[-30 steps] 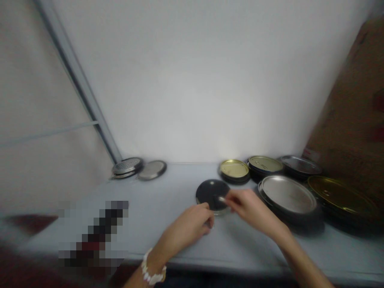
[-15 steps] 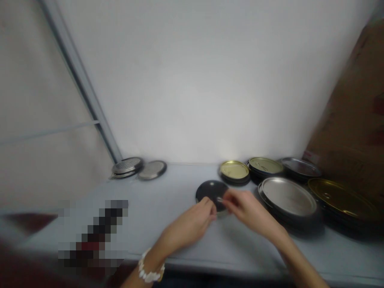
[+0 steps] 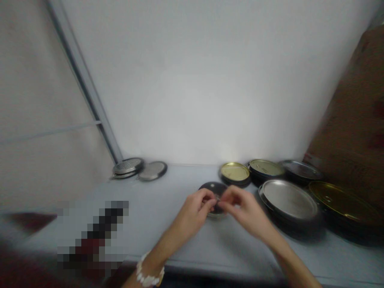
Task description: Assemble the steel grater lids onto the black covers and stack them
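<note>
A dark round tin lid (image 3: pixel 214 188) with a pale metal rim lies flat on the pale grey table top (image 3: pixel 156 224), and my hands cover its near half. My left hand (image 3: pixel 195 210) and my right hand (image 3: pixel 243 208) meet over the lid. Their fingertips pinch a small silver metal piece (image 3: pixel 217 197) at its middle. The piece is mostly hidden by my fingers, so its exact shape cannot be made out. A white beaded bracelet (image 3: pixel 147 274) circles my left wrist.
Gold-lined tin lids (image 3: pixel 235 172) and large silver lids (image 3: pixel 289 199) stand in stacks to the right, close to my right hand. Perforated metal lids (image 3: pixel 127 166) lie at the far left. A brown cardboard box (image 3: pixel 351 112) rises at the right, and a pixelated patch (image 3: pixel 93 236) covers the near left.
My left hand has moved up and right, and its fingertips now join my right hand's on the small silver piece. The dark lid is more covered by my hands.
</note>
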A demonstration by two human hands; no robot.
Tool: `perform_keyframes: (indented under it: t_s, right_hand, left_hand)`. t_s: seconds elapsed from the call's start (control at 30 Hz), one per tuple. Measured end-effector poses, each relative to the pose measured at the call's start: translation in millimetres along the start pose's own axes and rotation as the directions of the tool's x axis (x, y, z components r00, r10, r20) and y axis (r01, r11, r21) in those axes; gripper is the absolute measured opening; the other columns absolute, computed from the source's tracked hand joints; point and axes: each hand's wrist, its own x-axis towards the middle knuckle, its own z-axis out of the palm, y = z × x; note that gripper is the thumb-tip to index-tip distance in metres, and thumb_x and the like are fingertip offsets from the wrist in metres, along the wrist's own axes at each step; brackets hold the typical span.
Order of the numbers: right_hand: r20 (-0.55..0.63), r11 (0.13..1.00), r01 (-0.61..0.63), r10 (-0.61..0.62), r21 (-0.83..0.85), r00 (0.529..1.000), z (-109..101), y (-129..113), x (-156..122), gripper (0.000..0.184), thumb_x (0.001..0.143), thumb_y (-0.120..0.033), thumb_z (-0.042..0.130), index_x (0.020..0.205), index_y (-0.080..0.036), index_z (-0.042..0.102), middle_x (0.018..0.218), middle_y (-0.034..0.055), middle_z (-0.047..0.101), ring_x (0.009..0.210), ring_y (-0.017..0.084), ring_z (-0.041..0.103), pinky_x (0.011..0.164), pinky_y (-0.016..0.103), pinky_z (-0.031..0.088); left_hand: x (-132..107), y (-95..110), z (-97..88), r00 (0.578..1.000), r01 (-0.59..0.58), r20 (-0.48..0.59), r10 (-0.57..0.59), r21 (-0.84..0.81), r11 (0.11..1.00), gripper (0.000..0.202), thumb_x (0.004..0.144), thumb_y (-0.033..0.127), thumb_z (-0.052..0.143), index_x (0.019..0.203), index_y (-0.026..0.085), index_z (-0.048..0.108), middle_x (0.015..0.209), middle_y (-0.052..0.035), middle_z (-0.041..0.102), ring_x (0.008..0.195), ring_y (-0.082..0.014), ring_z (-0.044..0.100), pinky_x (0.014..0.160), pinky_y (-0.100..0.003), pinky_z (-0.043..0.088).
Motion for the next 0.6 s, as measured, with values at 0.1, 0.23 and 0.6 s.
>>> perform_keyframes:
  t_s: [0.1, 0.23, 0.6]
  right_hand:
    - [0.021, 0.986, -0.068, 0.065, 0.152, 0.998, 2.3, 1.7, 1.3, 0.021, 0.078, -0.033, 0.072, 0.087, -0.018, 0.061, 0.068, -0.0002, 0.067, 0.063, 0.016, 0.063, 0.06, 0.025, 0.047]
    - [0.022, 0.98, -0.107, 0.105, 0.165, 0.994, 2.9, 0.6, 1.5, 0.022, 0.075, -0.031, 0.075, 0.087, -0.017, 0.064, 0.063, -0.0013, 0.066, 0.058, 0.015, 0.062, 0.055, 0.023, 0.044]
    - [0.0, 0.994, -0.088, 0.088, 0.067, 0.996, 2.1, -3.6, -1.3, 0.025, 0.083, -0.036, 0.07, 0.094, -0.014, 0.073, 0.073, 0.0053, 0.075, 0.064, 0.018, 0.069, 0.061, 0.025, 0.051]
  left_hand:
    - [-0.4, 3.4, 0.5, 1.0, 0.016, 0.009, -0.016, -0.031, 0.999, 0.015, 0.092, 0.027, 0.053, 0.088, 0.016, 0.064, 0.079, -0.0023, 0.067, 0.074, -0.0161, 0.063, 0.068, -0.024, 0.045]
    - [-1.6, 4.9, 1.2, 1.0, 0.019, 0.025, -0.018, -0.016, 1.0, 0.015, 0.092, 0.026, 0.054, 0.087, 0.016, 0.064, 0.078, -0.0019, 0.067, 0.074, -0.0156, 0.062, 0.069, -0.023, 0.045]
    - [-1.3, 4.8, -5.5, 0.994, 0.039, 0.105, -0.028, -0.105, 0.994, 0.02, 0.095, 0.03, 0.053, 0.088, 0.015, 0.065, 0.075, -0.001, 0.065, 0.072, -0.0141, 0.061, 0.069, -0.023, 0.047]
